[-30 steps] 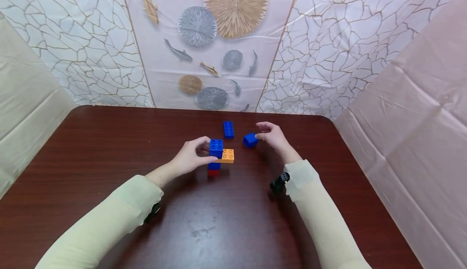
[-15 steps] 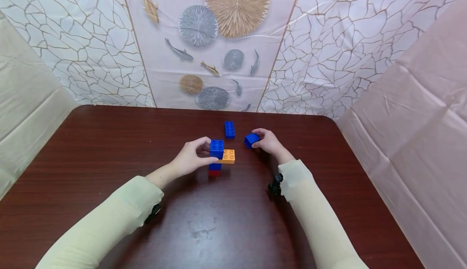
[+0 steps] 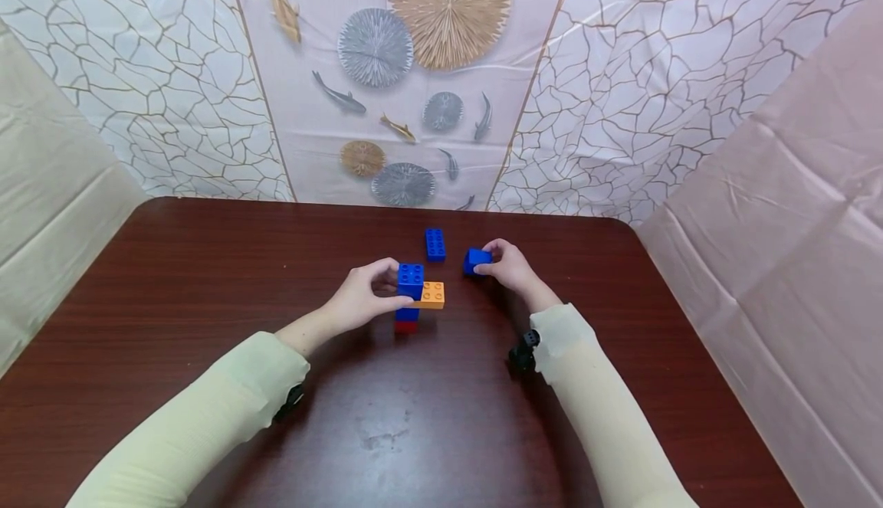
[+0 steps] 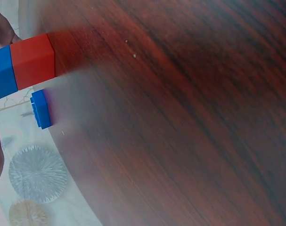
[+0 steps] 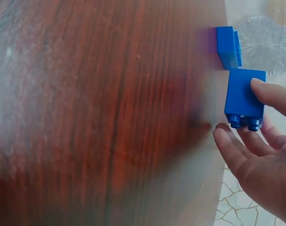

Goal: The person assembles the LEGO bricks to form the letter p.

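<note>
My left hand [image 3: 355, 299] grips a small tower of building bricks between thumb and fingers. A blue brick [image 3: 410, 282] tops the tower, above an orange brick [image 3: 433, 295] that juts out to the right. Below come another blue brick [image 3: 407, 314] and a red brick [image 3: 406, 326] at the bottom; the left wrist view shows this red brick [image 4: 33, 61] large. To the right, my right hand [image 3: 513, 269] pinches a separate blue brick [image 3: 476, 260]. In the right wrist view, the thumb lies on this blue brick's [image 5: 244, 94] smooth side, and its studs face the fingers.
A longer blue brick [image 3: 434, 245] lies studs up on the dark brown table [image 3: 386, 401], behind the tower and left of the right hand. Patterned cloth [image 3: 441, 148] hangs beyond the table's far edge, with plain cloth walls at both sides.
The right hand's fingers have come down and closed around the blue brick, which has turned slightly. The left hand and its tower have stayed nearly still.
</note>
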A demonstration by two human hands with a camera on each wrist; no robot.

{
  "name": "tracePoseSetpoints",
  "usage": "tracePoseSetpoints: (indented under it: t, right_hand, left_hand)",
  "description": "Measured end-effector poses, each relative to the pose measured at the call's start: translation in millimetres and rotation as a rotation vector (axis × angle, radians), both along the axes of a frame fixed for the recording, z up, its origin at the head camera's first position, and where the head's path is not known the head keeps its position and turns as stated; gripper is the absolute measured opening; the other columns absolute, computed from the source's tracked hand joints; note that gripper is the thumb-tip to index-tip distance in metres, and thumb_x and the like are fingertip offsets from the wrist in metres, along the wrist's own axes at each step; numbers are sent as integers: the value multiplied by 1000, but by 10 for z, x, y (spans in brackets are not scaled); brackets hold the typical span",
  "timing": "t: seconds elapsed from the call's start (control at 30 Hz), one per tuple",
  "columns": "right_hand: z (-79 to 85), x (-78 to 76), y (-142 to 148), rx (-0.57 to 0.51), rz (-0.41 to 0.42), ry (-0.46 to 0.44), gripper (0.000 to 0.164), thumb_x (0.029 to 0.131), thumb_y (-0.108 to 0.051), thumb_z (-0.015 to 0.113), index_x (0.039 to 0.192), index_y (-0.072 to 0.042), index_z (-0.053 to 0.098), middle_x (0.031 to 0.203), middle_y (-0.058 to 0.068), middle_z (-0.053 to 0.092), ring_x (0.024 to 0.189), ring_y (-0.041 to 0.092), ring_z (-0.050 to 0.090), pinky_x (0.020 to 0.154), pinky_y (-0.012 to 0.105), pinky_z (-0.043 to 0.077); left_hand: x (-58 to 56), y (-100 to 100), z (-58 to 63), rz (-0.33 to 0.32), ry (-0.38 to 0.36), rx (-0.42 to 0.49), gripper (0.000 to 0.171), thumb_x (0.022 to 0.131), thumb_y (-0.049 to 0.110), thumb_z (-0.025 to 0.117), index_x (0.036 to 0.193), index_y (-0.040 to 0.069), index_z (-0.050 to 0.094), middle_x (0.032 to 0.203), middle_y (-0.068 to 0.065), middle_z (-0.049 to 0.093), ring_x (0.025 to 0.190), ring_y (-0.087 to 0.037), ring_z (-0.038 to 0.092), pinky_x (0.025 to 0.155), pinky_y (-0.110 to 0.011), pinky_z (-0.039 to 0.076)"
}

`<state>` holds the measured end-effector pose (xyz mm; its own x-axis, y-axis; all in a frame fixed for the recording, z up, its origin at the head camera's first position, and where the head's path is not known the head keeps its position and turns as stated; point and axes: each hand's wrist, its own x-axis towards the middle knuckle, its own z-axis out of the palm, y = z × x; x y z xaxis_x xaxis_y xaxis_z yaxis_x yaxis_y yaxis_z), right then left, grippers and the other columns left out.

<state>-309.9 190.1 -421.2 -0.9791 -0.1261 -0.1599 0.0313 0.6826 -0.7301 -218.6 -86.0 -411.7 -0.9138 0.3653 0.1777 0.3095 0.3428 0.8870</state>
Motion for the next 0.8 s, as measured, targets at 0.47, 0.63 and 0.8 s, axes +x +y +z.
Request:
tracePoseSetpoints:
  t: [0.47, 0.63, 0.8]
  right_hand:
    - [80, 67, -45, -154, 17, 47, 37, 85, -19, 69, 115, -4, 55, 116, 17, 58, 101, 28, 52, 94, 41, 47]
    - [182, 111, -85, -183, 25, 60, 35, 84, -17, 69, 113, -4, 54, 116, 16, 58, 101, 28, 52, 92, 40, 47]
    - [280, 167, -98, -195, 64, 96, 34, 84, -14, 68, 112, -3, 52, 117, 19, 57, 101, 30, 53, 90, 39, 48]
  left_hand:
    - [-1, -1, 3, -7, -25, 37, 30, 79, 15, 75, 101, 7, 56, 98, -12, 67, 88, -20, 63, 82, -36, 56]
    - [2, -2, 15, -9, -29, 35, 30, 79, 16, 75, 101, 7, 56, 98, -13, 67, 89, -21, 63, 83, -37, 55]
    - [5, 5, 17, -10, -40, 38, 31, 79, 16, 75, 102, 6, 56, 100, -15, 67, 90, -22, 63, 83, -39, 55]
